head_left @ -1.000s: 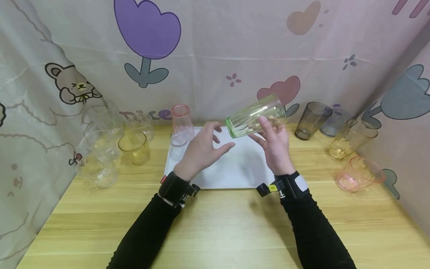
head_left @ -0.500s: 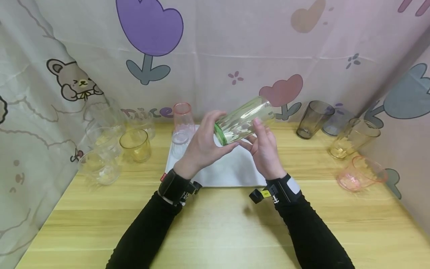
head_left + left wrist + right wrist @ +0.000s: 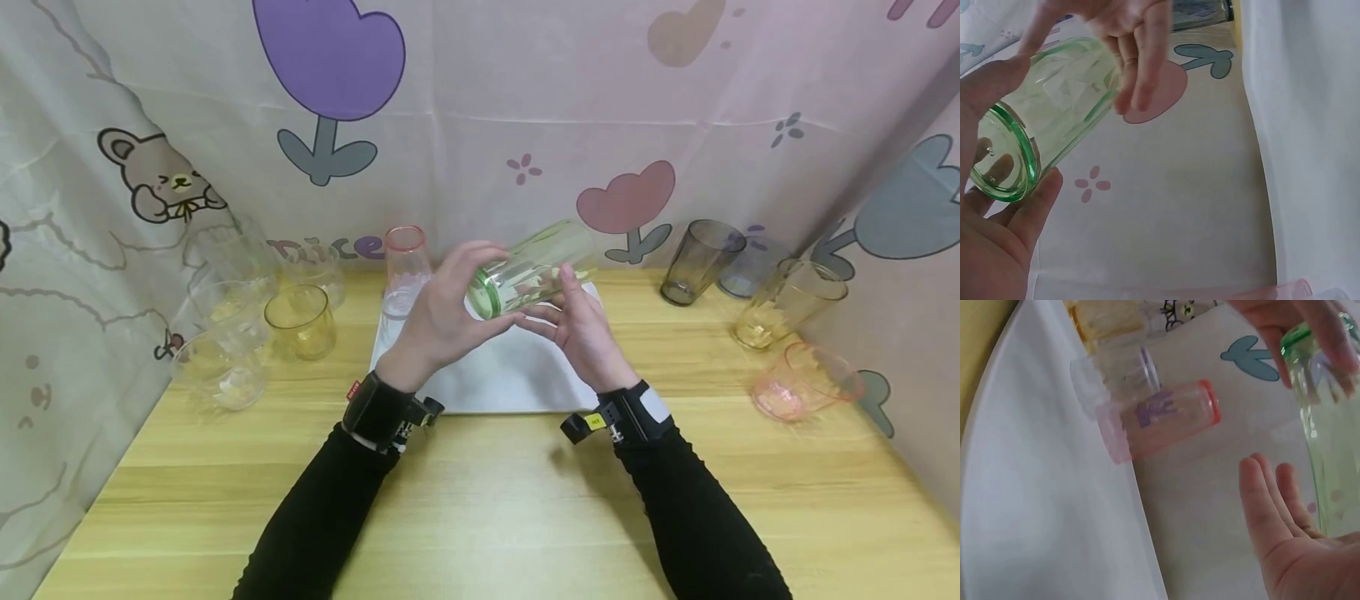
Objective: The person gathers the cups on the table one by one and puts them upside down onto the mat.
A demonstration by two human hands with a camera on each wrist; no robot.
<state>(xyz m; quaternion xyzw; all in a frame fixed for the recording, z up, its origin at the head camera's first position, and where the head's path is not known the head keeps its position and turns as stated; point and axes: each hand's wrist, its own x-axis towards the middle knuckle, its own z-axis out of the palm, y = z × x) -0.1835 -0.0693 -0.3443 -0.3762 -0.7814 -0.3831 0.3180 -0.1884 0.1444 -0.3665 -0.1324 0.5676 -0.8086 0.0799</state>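
Note:
A tall pale-green drinking glass point(image 3: 532, 267) is held tilted above the white tray point(image 3: 510, 387), its thick green base low at the left and its mouth up to the right. My left hand point(image 3: 442, 312) grips the base end, thumb below and fingers around the far side, as the left wrist view also shows. My right hand point(image 3: 581, 337) holds the glass nearer its mouth, thumb on the near side and fingers stretched beneath. In the right wrist view a pink-rimmed glass point(image 3: 1160, 419) and a clear glass point(image 3: 1116, 378) stand on the tray's far left part.
On the left of the wooden table point(image 3: 480, 508) stand several clear glasses and a low amber glass point(image 3: 300, 321). To the right are a dark grey glass point(image 3: 701, 262), a bluish glass point(image 3: 750, 267), a tall yellow glass point(image 3: 787, 304) and a pink glass point(image 3: 802, 383). A printed curtain point(image 3: 480, 75) hangs behind.
The green glass has moved left and its base has come into my left hand, which was apart from it a second ago. My right hand has shifted left with it.

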